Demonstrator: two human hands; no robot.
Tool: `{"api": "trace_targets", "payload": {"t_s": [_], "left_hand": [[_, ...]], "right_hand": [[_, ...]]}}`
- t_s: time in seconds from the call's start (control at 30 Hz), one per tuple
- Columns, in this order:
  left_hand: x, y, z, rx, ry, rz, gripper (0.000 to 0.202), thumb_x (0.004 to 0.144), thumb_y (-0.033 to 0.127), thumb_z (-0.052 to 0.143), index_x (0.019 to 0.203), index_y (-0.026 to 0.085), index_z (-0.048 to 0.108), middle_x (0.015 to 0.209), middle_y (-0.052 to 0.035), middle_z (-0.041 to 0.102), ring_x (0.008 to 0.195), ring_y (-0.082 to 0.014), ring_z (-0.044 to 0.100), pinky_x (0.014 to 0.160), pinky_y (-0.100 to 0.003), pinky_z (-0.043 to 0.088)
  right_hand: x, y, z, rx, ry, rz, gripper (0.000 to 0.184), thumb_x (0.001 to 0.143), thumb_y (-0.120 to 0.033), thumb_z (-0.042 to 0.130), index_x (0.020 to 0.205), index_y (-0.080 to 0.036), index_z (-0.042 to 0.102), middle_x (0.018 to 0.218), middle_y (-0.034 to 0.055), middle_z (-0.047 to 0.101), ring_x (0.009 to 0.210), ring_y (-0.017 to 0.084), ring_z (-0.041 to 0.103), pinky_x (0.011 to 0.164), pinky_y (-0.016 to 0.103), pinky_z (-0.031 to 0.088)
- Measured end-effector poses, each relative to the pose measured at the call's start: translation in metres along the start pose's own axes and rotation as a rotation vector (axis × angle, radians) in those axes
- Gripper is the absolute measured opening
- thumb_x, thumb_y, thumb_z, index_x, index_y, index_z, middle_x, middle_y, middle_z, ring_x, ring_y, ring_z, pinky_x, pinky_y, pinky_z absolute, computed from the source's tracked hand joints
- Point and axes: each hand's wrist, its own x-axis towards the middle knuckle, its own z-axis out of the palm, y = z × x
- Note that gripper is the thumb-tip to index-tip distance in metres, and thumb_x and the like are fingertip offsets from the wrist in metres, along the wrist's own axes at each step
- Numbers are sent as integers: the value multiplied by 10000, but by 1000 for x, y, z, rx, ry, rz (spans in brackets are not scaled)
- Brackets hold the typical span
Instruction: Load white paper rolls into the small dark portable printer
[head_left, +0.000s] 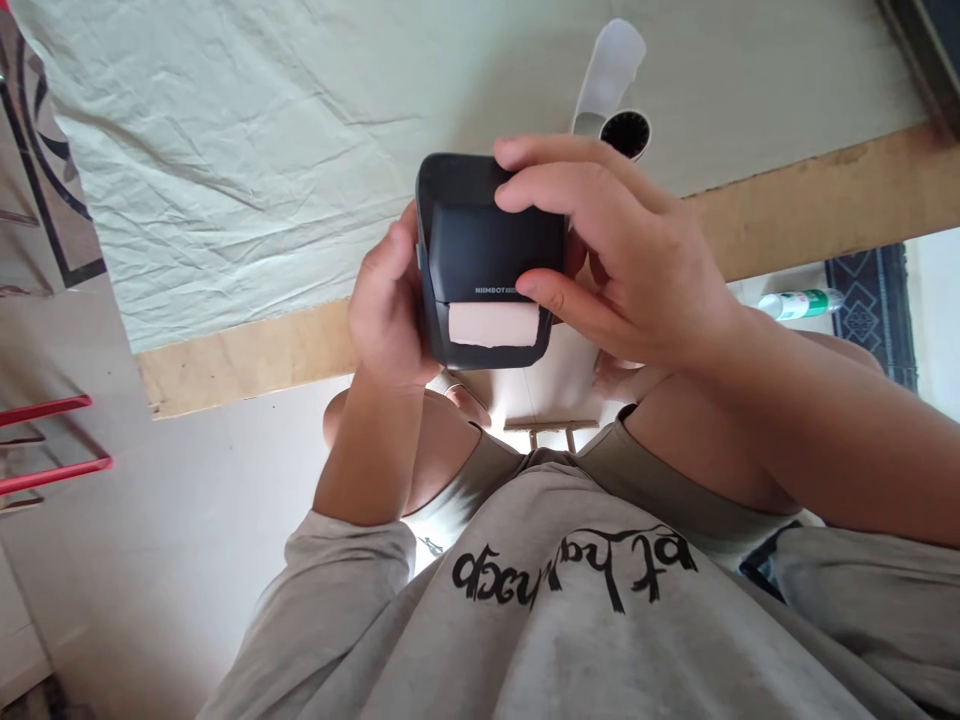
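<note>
A black label printer with NIIMBOT lettering is held up in front of me, above the table's near edge. A blank pale strip of paper shows at its lower end. My left hand is closed around the printer's left side, the thumb along its edge. Across the right side lies my right hand, its fingertips and thumb pressed on the dark cover; some of its fingers are hidden behind the printer. Just beyond my right hand, a small white roll with a dark hollow middle stands on the cloth, near a curled white strip.
A pale green cloth covers the table, with a bare wooden edge along my side. A dark-framed object sits at the far right corner. A bottle lies below right; red bars stand at left.
</note>
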Motion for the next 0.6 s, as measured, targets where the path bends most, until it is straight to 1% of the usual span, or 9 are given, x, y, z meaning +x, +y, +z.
{"api": "trace_targets", "payload": {"t_s": [0.07, 0.13, 0.2, 0.27, 0.37, 0.43, 0.5, 0.57, 0.6], "left_hand": [[0, 1, 3, -29, -9, 20, 232, 835, 430, 504, 865, 275, 674, 822, -45, 657, 980, -272, 614, 848, -420, 520], [0, 1, 6, -60, -7, 62, 255, 859, 329, 456, 869, 222, 687, 732, -30, 598, 756, -196, 575, 753, -354, 515], [0, 3, 10, -86, 21, 78, 256, 857, 250, 441, 851, 179, 687, 686, -22, 554, 655, -153, 509, 671, -302, 479], [1, 4, 13, -80, 47, 76, 231, 854, 218, 438, 787, 182, 657, 663, -20, 529, 621, -145, 474, 618, -284, 444], [0, 5, 15, -32, 90, 71, 236, 870, 250, 455, 680, 211, 589, 630, -12, 476, 578, -146, 421, 583, -283, 422], [0, 4, 16, -10, 126, 75, 217, 861, 295, 479, 689, 233, 596, 636, -12, 455, 583, -155, 413, 584, -288, 425], [-1, 4, 16, -1, 142, 57, 181, 836, 320, 477, 753, 251, 623, 679, -22, 481, 642, -181, 462, 623, -305, 451], [-2, 4, 15, -5, 150, 53, 189, 829, 331, 463, 788, 250, 629, 700, -28, 498, 675, -195, 492, 652, -318, 461], [-2, 4, 15, -9, 150, 61, 195, 838, 327, 459, 778, 240, 623, 691, -25, 495, 664, -189, 490, 654, -314, 458]], "right_hand": [[-2, 2, -1, -10, 5, -36, 350, 945, -279, 505, 1293, -241, 510, 1463, 37, 510, 1369, 186, 508, 782, 237, 616], [-5, 3, -3, -22, 9, -66, 355, 955, -258, 479, 1306, -216, 503, 1450, 58, 518, 1360, 180, 515, 824, 242, 616], [-6, 4, -4, -34, 5, -83, 358, 958, -240, 458, 1311, -185, 488, 1445, 84, 514, 1317, 179, 549, 823, 245, 618], [-6, 5, -5, -43, 1, -89, 376, 959, -259, 452, 1325, -173, 452, 1434, 108, 507, 1252, 180, 583, 777, 251, 617], [-4, 8, -4, -50, 15, -119, 437, 942, -312, 485, 1348, -188, 382, 1385, 133, 503, 1237, 197, 553, 748, 279, 609], [-3, 11, -2, -29, 27, -157, 473, 929, -317, 511, 1352, -177, 353, 1364, 157, 485, 1265, 211, 518, 750, 288, 606], [-3, 12, 0, -10, 29, -185, 503, 920, -319, 540, 1353, -161, 339, 1369, 177, 458, 1269, 218, 509, 747, 288, 604], [-3, 13, 2, -14, 30, -179, 528, 914, -340, 562, 1356, -171, 327, 1381, 176, 438, 1256, 220, 509, 740, 290, 600], [-4, 14, 3, -27, 30, -165, 532, 915, -358, 562, 1358, -188, 321, 1387, 168, 431, 1247, 221, 510, 733, 292, 597]]}}
